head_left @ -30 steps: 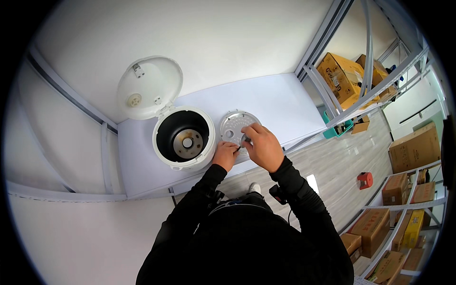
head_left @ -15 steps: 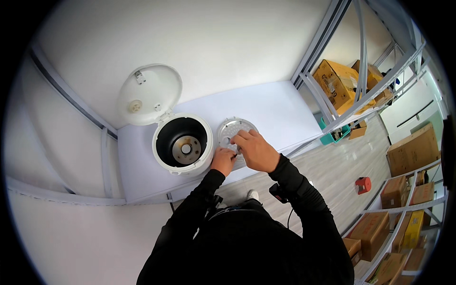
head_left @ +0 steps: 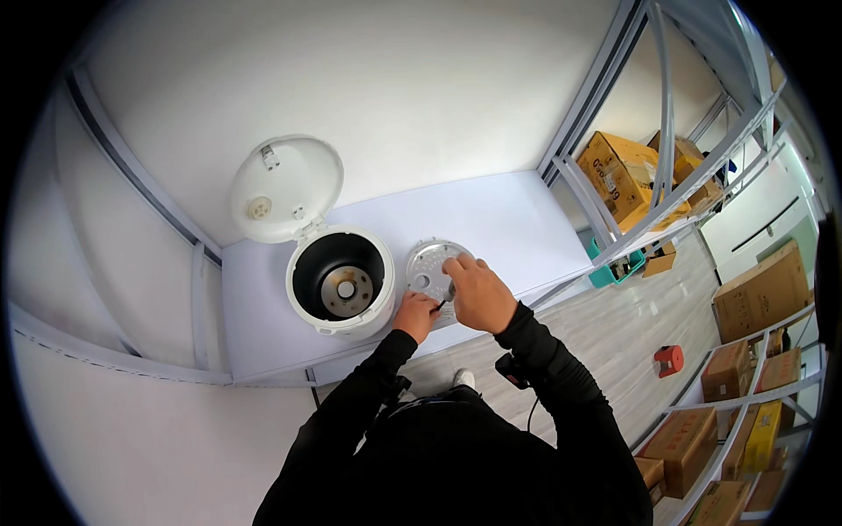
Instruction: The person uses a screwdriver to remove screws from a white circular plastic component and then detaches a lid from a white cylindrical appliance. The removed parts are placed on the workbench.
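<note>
A white rice cooker stands open on the table, its lid tipped back and its dark inside bare down to a round metal plate. Right of it lies a round silvery disc with small holes and a larger round opening. Over the disc's near edge, my left hand is closed, fingertips at a small dark thing. My right hand is above the disc's right side, fingers curled and pinched. A thin dark piece shows between the two hands; its kind is too small to tell.
The white table meets a wall at the back. Metal frame posts rise at its right end. Beyond are yellow cartons, a teal basket, a red object on the floor and shelves with brown boxes.
The view has shifted slightly. My right hand has moved a little to the right and nearer me, uncovering more of the disc and the thin dark piece. My left hand stays at the near edge.
</note>
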